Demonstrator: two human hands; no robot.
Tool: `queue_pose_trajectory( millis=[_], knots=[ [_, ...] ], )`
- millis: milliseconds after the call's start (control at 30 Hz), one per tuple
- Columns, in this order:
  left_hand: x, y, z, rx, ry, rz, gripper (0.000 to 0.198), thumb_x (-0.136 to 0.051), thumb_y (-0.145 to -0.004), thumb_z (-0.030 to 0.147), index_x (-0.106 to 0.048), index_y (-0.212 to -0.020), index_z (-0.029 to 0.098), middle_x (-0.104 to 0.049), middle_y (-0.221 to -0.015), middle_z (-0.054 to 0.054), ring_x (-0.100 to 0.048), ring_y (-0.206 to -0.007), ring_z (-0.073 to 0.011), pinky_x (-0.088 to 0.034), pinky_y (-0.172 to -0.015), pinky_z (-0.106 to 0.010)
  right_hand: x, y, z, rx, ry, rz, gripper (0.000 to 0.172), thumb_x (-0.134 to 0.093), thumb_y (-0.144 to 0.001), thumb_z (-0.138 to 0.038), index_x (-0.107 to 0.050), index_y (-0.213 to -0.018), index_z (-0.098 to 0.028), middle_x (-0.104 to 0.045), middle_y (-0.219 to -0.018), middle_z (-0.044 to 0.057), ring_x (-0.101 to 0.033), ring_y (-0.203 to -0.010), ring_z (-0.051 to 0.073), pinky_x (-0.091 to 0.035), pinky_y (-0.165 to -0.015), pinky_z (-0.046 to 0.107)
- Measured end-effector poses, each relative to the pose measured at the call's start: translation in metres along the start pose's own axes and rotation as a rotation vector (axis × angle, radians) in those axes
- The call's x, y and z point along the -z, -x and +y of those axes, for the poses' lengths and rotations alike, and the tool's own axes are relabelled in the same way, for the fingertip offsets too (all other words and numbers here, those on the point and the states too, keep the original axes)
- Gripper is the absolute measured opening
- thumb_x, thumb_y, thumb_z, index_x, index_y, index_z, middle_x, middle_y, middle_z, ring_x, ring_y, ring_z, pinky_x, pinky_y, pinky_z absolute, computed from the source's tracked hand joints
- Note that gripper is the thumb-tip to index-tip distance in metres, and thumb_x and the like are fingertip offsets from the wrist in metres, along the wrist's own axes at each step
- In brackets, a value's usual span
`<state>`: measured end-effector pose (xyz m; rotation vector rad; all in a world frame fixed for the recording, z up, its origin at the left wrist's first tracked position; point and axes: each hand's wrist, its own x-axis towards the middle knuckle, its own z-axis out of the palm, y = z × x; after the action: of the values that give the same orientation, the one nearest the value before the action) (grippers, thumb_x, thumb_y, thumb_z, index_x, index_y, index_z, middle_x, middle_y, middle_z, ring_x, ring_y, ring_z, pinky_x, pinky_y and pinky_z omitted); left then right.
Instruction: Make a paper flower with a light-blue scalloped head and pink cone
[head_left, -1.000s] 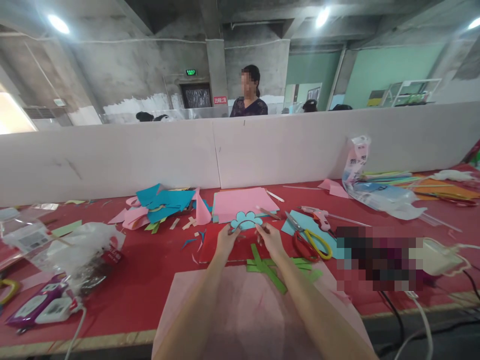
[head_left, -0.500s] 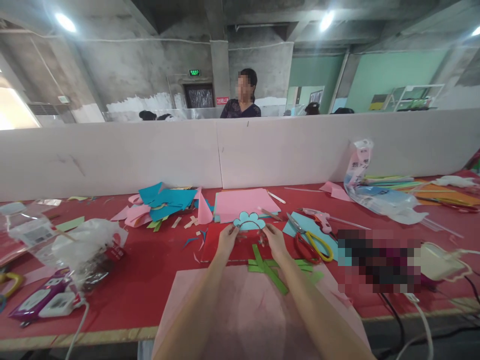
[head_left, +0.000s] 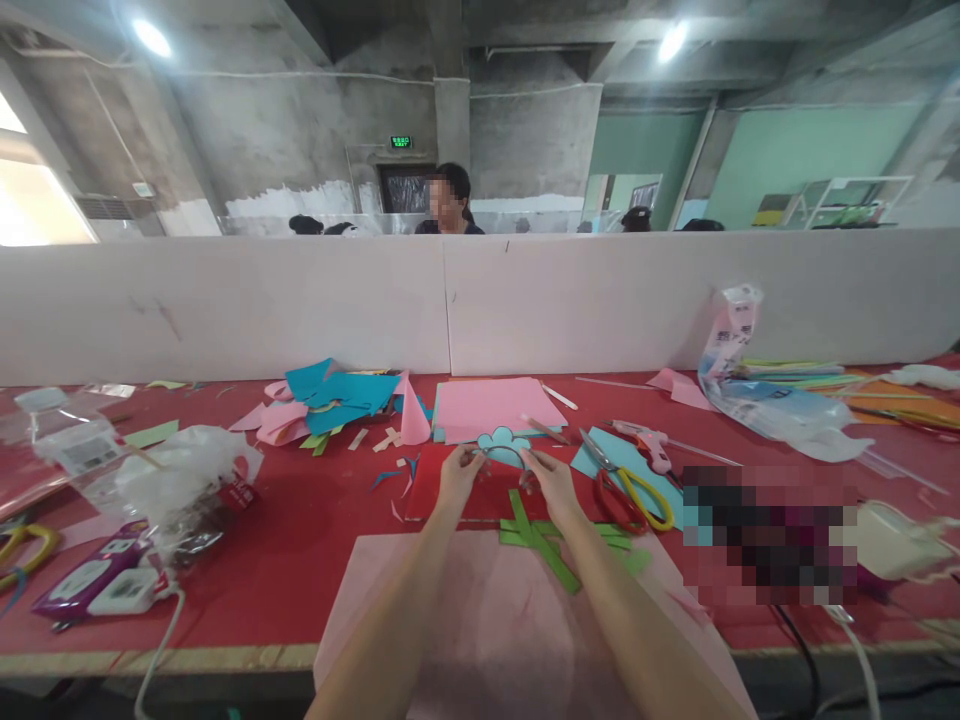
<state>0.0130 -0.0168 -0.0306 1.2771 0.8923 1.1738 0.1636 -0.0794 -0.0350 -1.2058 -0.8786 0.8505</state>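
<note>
holds scalloped blue paper cutout (head_left: pixel 504 440) by both ends in pinched fingers of left hand (head_left: pixel 455 475) and right hand (head_left: pixel 553 482), presumably to steady its curve, with green strips (head_left: pixel 545 542) nearer than the fingers and scissors (head_left: pixel 613 466) handily right of them.

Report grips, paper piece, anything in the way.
Left grip, right grip: pinching opposite ends. Scalloped light-blue paper cutout: scallops facing away from body. Green paper strips beside right wrist; scissors farther right, apart from both grips.
</note>
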Motion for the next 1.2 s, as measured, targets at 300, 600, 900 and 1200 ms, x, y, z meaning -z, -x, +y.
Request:
queue_pose_trajectory(
  millis=[300,600,900,1200],
  knots=[
    [-0.013,0.006,0.006,0.14,0.251,0.018,0.065,-0.068,-0.064,0.04,-0.041,-0.12,0.02,-0.062,-0.105,-0.01,-0.064,-0.08,-0.0175,-0.05,-0.06,-0.024,-0.004,0.008,-0.007,0.281,0.223,-0.128,0.03,-0.056,-0.074,-0.041,-0.068,-0.096,-0.024,-0.065,-0.103,0.002,-0.056,-0.101,0.023,-0.045,-0.088,0.037],
    [-0.014,0.008,0.01,0.141,0.318,-0.024,0.065,-0.069,-0.063,0.038,-0.041,-0.118,0.02,-0.06,-0.108,-0.011,-0.063,-0.084,-0.0189,-0.051,-0.063,-0.027,-0.006,0.01,-0.008,0.318,0.246,-0.19,0.028,-0.054,-0.077,-0.04,-0.066,-0.1,-0.028,-0.062,-0.109,0.001,-0.054,-0.105,0.022,-0.046,-0.087,0.037],
    [-0.012,0.007,0.011,0.108,0.294,0.03,0.061,-0.068,-0.066,0.03,-0.044,-0.121,0.018,-0.061,-0.107,-0.011,-0.058,-0.096,-0.0197,-0.051,-0.065,-0.025,-0.009,0.013,-0.012,0.388,0.276,-0.179,0.025,-0.053,-0.078,-0.037,-0.067,-0.097,-0.026,-0.064,-0.104,0.002,-0.056,-0.101,0.02,-0.042,-0.091,0.035],
    [-0.012,0.01,0.011,0.077,0.286,-0.084,0.053,-0.068,-0.062,0.042,-0.054,-0.108,0.018,-0.061,-0.109,-0.01,-0.059,-0.095,-0.022,-0.052,-0.066,-0.027,-0.004,0.004,0.002,0.498,0.408,0.065,0.022,-0.059,-0.072,-0.04,-0.059,-0.067,-0.019,-0.059,-0.075,0.003,-0.054,-0.067,0.015,-0.042,-0.061,0.026]
  ],
)
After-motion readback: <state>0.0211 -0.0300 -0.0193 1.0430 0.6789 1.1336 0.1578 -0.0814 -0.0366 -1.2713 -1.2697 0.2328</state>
